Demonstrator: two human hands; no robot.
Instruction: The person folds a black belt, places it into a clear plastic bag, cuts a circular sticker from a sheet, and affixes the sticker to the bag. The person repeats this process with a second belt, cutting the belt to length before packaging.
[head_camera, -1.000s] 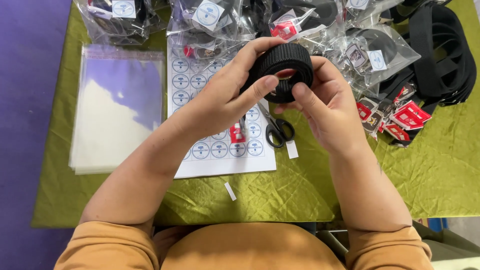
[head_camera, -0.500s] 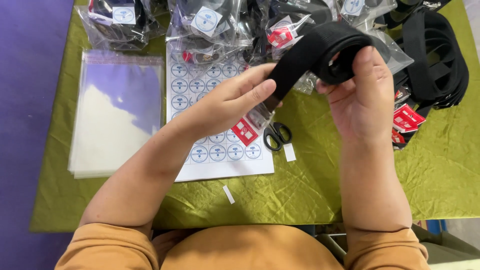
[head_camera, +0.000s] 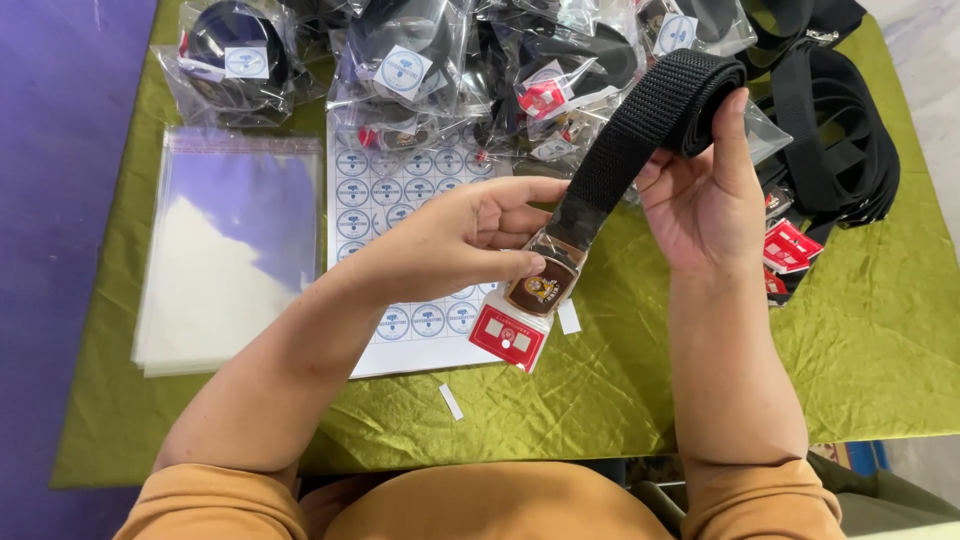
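Two bare hands worked over a green cloth (head_camera: 640, 400) that covered the table. At the far left lay a bagged belt (head_camera: 225, 60) with a round sticker, and nearer, a stack of clear plastic bags (head_camera: 225, 250) lay flat on the cloth. Just right of the stack sat a sheet of round stickers (head_camera: 400, 200), partly under the left forearm. The left hand (head_camera: 465, 240) reached across the sheet — its fingers were closed in a pinch on the buckle (head_camera: 545, 285) of a black webbing belt (head_camera: 650, 125), held above the cloth. A red tag (head_camera: 510, 338) hung just below the buckle. From the buckle the belt ran up and to the right into a loose roll, and the right hand (head_camera: 700, 200) gripped that roll, thumb raised against its far side. Behind both hands a heap of bagged belts (head_camera: 520, 70) filled the far edge. At the far right lay loose black belts (head_camera: 840, 150) with red tags (head_camera: 790, 248) near them.
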